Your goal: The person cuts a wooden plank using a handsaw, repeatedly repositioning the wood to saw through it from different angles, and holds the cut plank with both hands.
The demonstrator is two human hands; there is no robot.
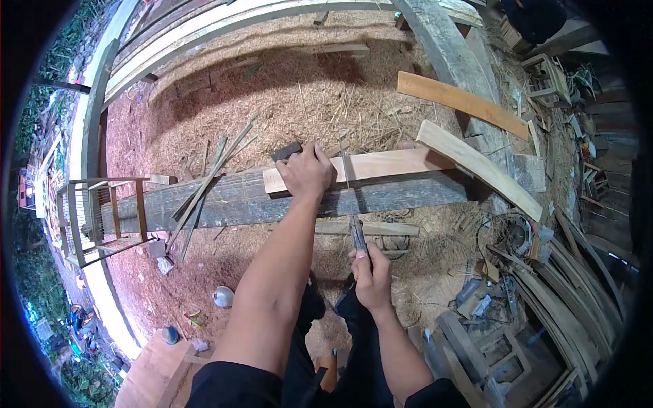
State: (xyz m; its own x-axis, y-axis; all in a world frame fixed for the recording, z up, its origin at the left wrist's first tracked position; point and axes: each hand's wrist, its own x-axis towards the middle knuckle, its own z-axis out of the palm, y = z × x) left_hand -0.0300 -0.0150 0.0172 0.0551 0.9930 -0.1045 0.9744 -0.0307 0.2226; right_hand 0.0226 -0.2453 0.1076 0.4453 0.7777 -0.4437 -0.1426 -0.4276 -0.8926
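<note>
- Seemingly to steady the board (pixel 391 164), my left hand (pixel 306 171) curls over it.
- My right hand (pixel 372 275) closes round the saw (pixel 357 232), its blade (pixel 348 170) across the board.

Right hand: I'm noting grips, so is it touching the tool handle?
Touching: the head view shows the right hand closed around the tool handle.

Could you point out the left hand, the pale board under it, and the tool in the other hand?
Left hand (pixel 305 173): head view, on the back of the hand.
Pale board (pixel 396 164): head view, on its upper face.
Tool (pixel 357 234): head view, just beyond the right hand (pixel 373 277).
</note>
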